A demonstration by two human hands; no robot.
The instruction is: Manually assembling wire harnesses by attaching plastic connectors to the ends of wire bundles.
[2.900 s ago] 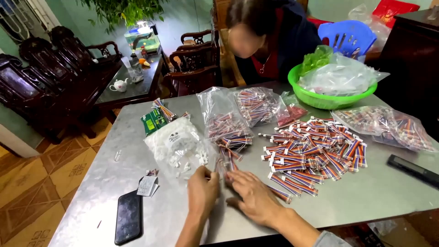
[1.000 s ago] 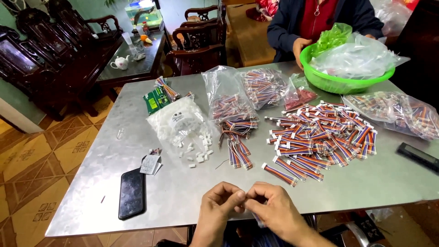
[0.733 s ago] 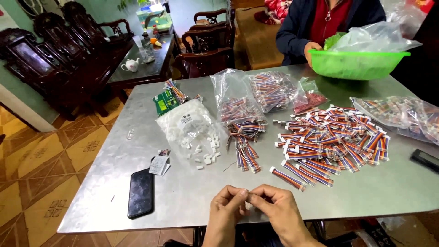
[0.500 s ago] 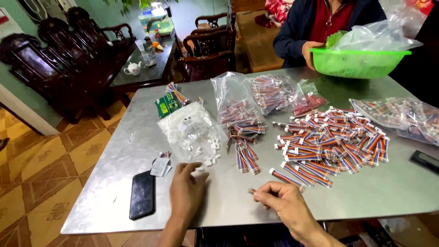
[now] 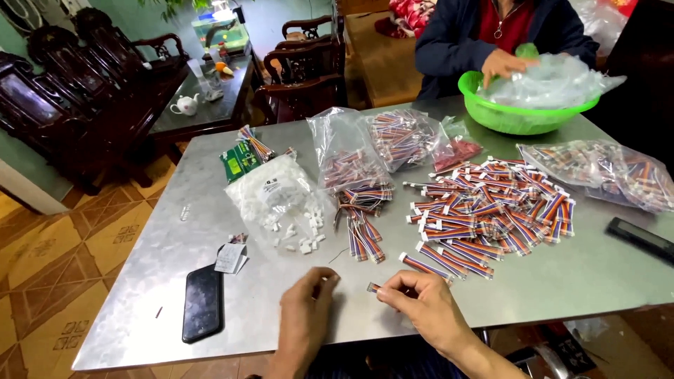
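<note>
At the near edge of the metal table (image 5: 175, 267), my right hand (image 5: 428, 312) pinches the end of a small striped wire bundle (image 5: 374, 287) between thumb and fingers. My left hand (image 5: 305, 316) rests close beside it, fingertips pinched together; whether a small white connector is in them I cannot tell. Loose white connectors (image 5: 302, 235) spill from a clear bag (image 5: 277, 196) just beyond my left hand. A big heap of red, white and blue wire bundles (image 5: 491, 210) lies beyond my right hand.
A black phone (image 5: 203, 302) lies at the near left beside a paper slip (image 5: 229, 257). Bags of wire bundles (image 5: 351, 161) sit mid-table and at the far right (image 5: 604, 172). Another person's hand (image 5: 502, 64) reaches into a green basin (image 5: 519, 116). A dark remote-like bar (image 5: 642, 238) lies right.
My left hand reached out to the white connectors and has come back next to my right hand. The person opposite has set the green basin down on the table.
</note>
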